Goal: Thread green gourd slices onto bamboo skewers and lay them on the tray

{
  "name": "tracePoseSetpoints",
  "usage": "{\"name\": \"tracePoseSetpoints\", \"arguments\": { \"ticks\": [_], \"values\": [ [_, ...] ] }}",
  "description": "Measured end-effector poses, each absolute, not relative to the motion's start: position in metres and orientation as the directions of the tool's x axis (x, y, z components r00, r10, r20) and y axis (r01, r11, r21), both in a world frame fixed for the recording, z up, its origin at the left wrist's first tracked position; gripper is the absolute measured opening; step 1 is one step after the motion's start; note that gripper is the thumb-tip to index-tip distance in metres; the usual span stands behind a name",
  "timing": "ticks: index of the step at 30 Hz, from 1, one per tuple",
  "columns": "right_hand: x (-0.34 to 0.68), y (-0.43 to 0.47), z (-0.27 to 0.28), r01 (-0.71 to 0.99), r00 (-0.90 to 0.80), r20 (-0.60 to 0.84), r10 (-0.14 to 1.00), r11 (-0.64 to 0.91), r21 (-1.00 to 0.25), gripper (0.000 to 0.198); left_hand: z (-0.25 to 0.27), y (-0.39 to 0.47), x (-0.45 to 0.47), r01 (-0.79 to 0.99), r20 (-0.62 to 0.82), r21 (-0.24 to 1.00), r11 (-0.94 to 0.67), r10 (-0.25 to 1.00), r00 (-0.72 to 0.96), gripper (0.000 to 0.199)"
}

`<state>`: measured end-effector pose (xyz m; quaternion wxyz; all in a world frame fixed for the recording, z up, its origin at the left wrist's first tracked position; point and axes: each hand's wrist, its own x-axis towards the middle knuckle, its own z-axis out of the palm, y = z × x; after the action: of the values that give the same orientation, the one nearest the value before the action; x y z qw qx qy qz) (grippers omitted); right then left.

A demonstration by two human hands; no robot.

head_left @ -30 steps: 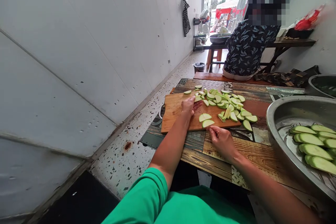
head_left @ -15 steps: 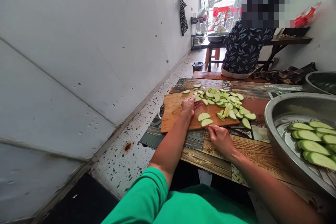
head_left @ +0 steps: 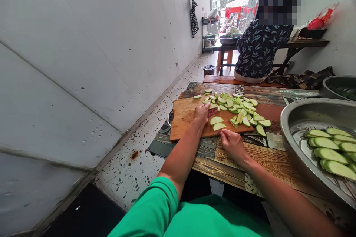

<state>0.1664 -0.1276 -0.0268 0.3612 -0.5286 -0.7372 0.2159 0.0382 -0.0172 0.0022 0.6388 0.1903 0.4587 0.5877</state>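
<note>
My left hand (head_left: 201,113) has crept rightward on the cutting board (head_left: 183,120), fingers curled on a squash piece (head_left: 213,106). My right hand (head_left: 233,144), closed around a knife handle, edged nearer; two cut slices (head_left: 216,120) lie between.

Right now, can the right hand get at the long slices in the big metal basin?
Probably yes. The right hand, closed on a knife handle, sits left of the metal basin; the long slices lie open in it, only bare tabletop between.
</note>
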Motion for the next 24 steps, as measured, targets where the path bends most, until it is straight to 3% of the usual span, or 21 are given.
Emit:
{"name": "tracePoseSetpoints", "arguments": {
  "ticks": [24],
  "values": [
    [0.174,-0.121,-0.031,0.619,-0.105,0.321,0.941,0.314,-0.720,0.029,0.004,-0.030,0.069,-0.573,-0.334,0.790,0.217,0.937,-0.106,0.017]
  ]
}}
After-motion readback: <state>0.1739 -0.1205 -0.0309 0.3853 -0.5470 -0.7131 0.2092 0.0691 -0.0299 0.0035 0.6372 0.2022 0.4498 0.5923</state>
